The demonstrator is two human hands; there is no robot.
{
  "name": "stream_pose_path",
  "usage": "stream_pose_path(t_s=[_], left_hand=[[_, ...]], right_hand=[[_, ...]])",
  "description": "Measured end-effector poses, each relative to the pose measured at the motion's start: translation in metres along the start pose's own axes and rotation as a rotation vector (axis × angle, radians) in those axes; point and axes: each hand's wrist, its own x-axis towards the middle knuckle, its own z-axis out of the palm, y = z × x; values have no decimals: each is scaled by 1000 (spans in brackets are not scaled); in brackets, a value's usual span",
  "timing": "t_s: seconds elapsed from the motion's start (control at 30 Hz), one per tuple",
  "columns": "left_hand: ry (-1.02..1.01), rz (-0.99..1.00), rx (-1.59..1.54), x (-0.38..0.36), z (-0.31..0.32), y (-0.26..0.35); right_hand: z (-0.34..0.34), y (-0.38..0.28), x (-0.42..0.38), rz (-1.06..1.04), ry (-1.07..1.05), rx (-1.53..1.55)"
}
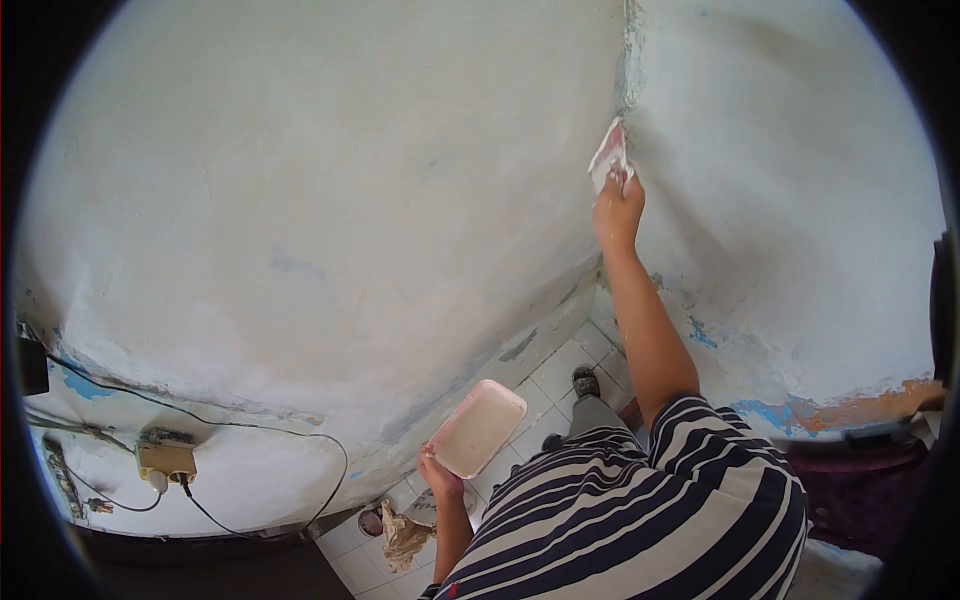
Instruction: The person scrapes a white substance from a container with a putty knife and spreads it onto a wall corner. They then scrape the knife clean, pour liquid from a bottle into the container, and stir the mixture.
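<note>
My right hand (618,205) is closed on a flat scraper (609,150) smeared with white paste, held up at the corner where two walls meet. The scraper's edge is at or close to the corner; contact cannot be made out. Lower down, my left hand (440,474) grips the near left end of a shallow pinkish tray (482,428) that has a pale layer inside. The pale wall (330,220) on the left and the wall (790,220) on the right have patchy surfaces.
A socket box (167,460) with plugs and a looping black cable (250,426) is at lower left. A crumpled bag (403,540) lies on the tiled floor (555,378). Dark purple fabric (865,495) is at lower right, below peeling blue and orange paint.
</note>
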Motion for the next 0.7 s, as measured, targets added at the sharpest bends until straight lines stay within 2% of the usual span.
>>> stream_pose_path(t_s=[0.03,0.07,0.13,0.2,0.27,0.33,0.37,0.4,0.43,0.5,0.57,0.63,0.7], left_hand=[[2,2,-1,2,-1,1],[0,-8,-17,3,-2,2],[2,-22,-37,5,-3,2],[1,-51,-27,8,-4,1],[-7,-56,-38,15,-9,-7],[-14,-65,-46,20,-7,-11],[0,-93,-40,21,-3,-11],[14,-121,-32,21,-2,-11],[13,-124,-23,21,-4,-11],[-95,-47,7,27,-4,-11],[-81,-59,3,26,-1,-9],[-67,-74,0,23,-7,-13],[-58,-67,-30,28,-17,-27]], right_hand=[[5,-14,8,-140,63,-126],[11,-29,11,-141,59,-125],[36,-70,7,196,-81,-141],[90,-35,-18,6,-101,-164],[125,-33,-70,-283,49,-272],[115,-62,-125,-283,-116,-161],[100,-63,-144,-279,-116,-169],[85,-61,-159,-239,-230,-66],[73,-66,-163,-197,-340,43],[35,-77,-131,-34,-357,27],[27,-72,-78,-42,-63,69],[46,-35,-14,-186,171,31],[61,-52,-6,363,-267,19]])
